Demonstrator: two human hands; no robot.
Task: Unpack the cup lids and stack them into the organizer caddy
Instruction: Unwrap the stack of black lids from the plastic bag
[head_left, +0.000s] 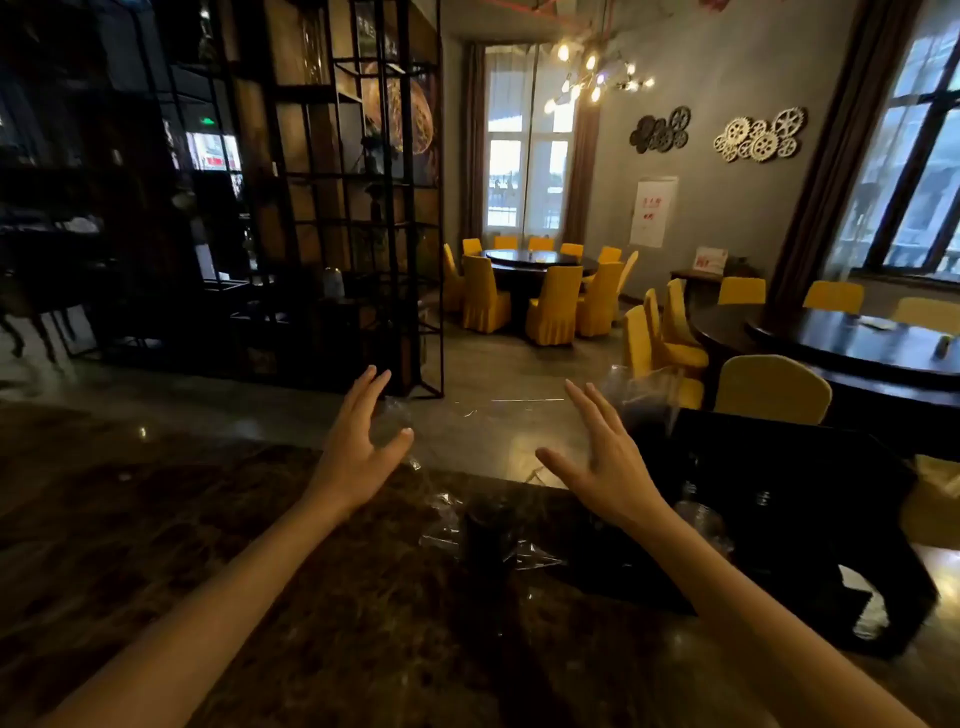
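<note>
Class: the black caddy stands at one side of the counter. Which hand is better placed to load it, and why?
Probably the right hand: open, it hovers beside the black caddy; the left hand is farther away.

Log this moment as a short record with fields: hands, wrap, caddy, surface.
left hand: left hand raised, fingers straight, holding nothing
right hand: right hand raised, fingers spread, holding nothing
wrap: clear plastic wrap lies crumpled on the counter between the arms
caddy: black caddy stands right of the right hand
surface: dark marble counter
</note>
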